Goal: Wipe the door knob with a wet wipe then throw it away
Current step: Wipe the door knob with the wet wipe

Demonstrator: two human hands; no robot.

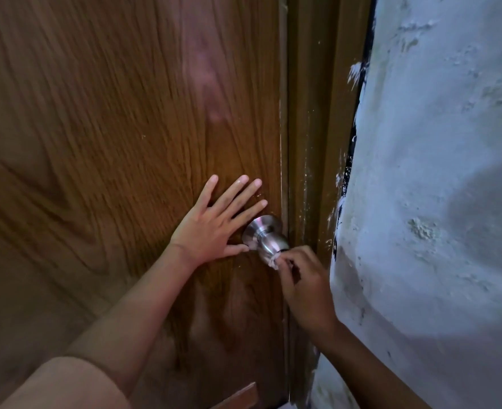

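Right hand point(304, 286) pinches wet wipe point(274, 262) against door knob point(268, 242); left hand point(211, 224) (fingers spread) flat on door point(111, 128).

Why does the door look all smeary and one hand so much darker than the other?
Head view: the door grain is smeared by motion blur, with a pale glare patch high up; the right hand sits in shadow near the wall, while light falls on the left hand; the knob glints; the wide lens bends the edges.

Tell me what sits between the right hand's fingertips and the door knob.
In the head view, a small bunched white wet wipe is pinched by the right hand against the end of the knob.
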